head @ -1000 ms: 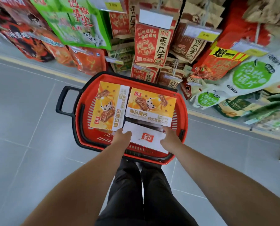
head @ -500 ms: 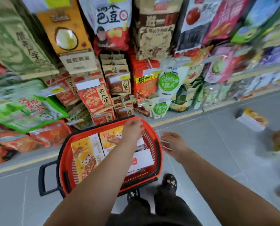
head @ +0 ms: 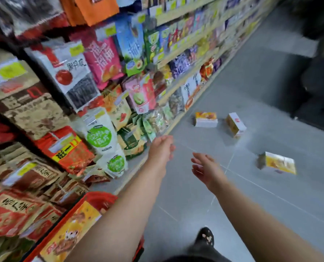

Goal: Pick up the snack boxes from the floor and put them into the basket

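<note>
Three yellow-and-white snack boxes lie on the grey floor ahead: one [head: 206, 119] by the shelf base, one [head: 235, 125] standing on edge beside it, and the nearest one [head: 277, 163] to the right. The red basket [head: 100, 201] sits at the lower left, partly hidden behind my left forearm, with a yellow snack box [head: 72, 231] lying inside. My left hand [head: 162, 148] and my right hand [head: 206, 168] reach out over the floor, both empty with loose fingers, well short of the boxes.
Shelves [head: 93, 95] packed with hanging snack bags fill the left side down the aisle. A dark fixture [head: 316, 87] stands at the right. My foot in a dark patterned slipper [head: 205, 236] is on the floor tiles at the bottom.
Both hands let go of the box they placed in the basket and moved away to the right. My view swung from the basket toward the boxes on the floor.
</note>
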`<state>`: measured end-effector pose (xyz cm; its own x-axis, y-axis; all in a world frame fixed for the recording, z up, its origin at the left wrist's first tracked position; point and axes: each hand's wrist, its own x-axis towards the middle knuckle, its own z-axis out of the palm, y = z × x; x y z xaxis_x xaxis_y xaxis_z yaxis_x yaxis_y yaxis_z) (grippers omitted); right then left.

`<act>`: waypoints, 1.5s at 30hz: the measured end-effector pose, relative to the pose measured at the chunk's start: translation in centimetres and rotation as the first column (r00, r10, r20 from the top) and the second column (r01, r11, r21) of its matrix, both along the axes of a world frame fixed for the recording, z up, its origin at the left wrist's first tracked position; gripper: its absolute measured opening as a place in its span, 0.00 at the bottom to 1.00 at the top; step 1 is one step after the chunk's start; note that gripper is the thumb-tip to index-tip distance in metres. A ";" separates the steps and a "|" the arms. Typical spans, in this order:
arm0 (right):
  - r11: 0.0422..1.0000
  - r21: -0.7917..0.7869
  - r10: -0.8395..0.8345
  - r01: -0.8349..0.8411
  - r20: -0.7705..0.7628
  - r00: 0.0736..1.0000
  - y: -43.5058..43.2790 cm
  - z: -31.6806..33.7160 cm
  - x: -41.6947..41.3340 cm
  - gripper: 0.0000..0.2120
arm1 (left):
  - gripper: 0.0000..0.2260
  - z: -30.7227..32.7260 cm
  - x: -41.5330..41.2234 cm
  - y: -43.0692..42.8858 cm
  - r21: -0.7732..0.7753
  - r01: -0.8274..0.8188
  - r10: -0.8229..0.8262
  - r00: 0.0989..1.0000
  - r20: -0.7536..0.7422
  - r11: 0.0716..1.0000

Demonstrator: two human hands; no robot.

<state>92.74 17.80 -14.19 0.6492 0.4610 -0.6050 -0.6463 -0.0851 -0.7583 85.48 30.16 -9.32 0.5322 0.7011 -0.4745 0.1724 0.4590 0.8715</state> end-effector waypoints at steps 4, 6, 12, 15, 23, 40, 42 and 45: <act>0.996 -0.031 -0.080 0.082 0.048 0.996 -5.8 -0.2 7.1 0.05 | 0.07 -0.5 7.8 -5.0 -0.019 0.112 -0.112 0.993 -0.031 0.994; 0.989 -0.061 -0.132 0.136 0.062 0.989 -8.5 -0.6 10.4 0.04 | 0.08 -0.8 11.5 -7.2 -0.008 0.157 -0.157 0.987 -0.046 0.988; 0.948 -0.093 -0.299 0.304 0.066 0.952 -15.1 -1.4 17.5 0.04 | 0.08 -2.8 20.2 -12.8 -0.003 0.318 -0.317 0.943 -0.100 0.948; 0.909 -0.107 -0.401 0.403 0.038 0.915 -18.7 -2.3 20.8 0.05 | 0.08 -4.1 24.8 -15.8 -0.035 0.409 -0.409 0.901 -0.145 0.912; 0.855 -0.208 -0.491 0.475 -0.034 0.870 -23.7 -4.9 30.4 0.04 | 0.08 -6.5 37.3 -19.7 -0.098 0.558 -0.566 0.801 -0.194 0.824; 0.755 -0.277 -0.633 0.595 -0.065 0.772 -35.3 -8.3 54.0 0.03 | 0.03 -11.4 63.3 -27.9 -0.181 0.672 -0.684 0.635 -0.359 0.718; 0.763 -0.303 -0.615 0.570 -0.073 0.785 -37.8 -9.2 57.2 0.02 | 0.03 -12.6 65.7 -29.6 -0.198 0.642 -0.661 0.644 -0.385 0.741; 0.802 -0.349 -0.540 0.486 -0.073 0.839 -41.9 -10.9 63.1 0.03 | 0.07 -14.5 70.0 -32.6 -0.260 0.533 -0.592 0.699 -0.402 0.806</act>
<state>155.88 -24.14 -25.07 0.6188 -0.1362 -0.7737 -0.7706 0.0860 -0.6315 155.49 -2.43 -23.83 0.5191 0.2653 -0.8125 0.7808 0.2394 0.5770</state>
